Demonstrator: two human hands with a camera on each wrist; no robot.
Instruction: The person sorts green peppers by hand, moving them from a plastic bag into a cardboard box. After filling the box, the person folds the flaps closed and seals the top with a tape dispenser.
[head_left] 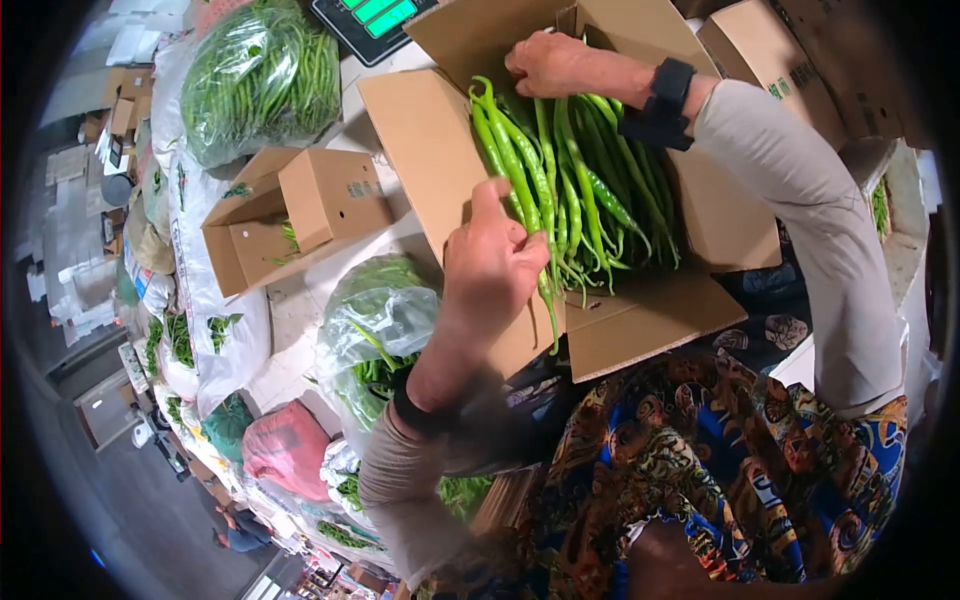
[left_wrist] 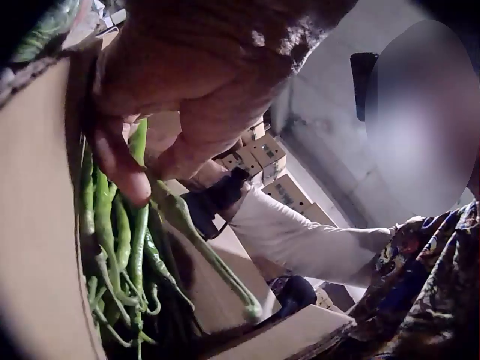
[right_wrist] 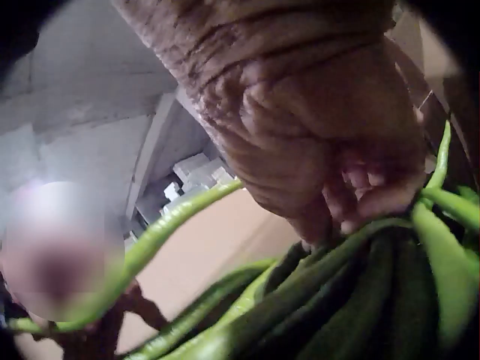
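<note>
Long green chili peppers [head_left: 585, 185] lie lengthwise in a cardboard box [head_left: 415, 150] whose flaps are folded out. At the box's left side, my left hand [head_left: 490, 275] pinches a green chili pepper between thumb and fingers; in the left wrist view a pepper [left_wrist: 206, 244] slants down from the fingertips. My right hand [head_left: 565, 68] reaches in at the far end of the pile. Its curled fingers [right_wrist: 341, 202] hold the ends of some peppers [right_wrist: 330, 292], seen close up in the right wrist view; the fingertips are partly hidden among them.
A clear bag of green peppers [head_left: 265, 85] and a scale with a lit display [head_left: 375, 20] stand beyond the box. To the left are a smaller open carton [head_left: 335, 195] and another plastic bag [head_left: 375, 310]. More cartons [head_left: 775, 60] stand at the right.
</note>
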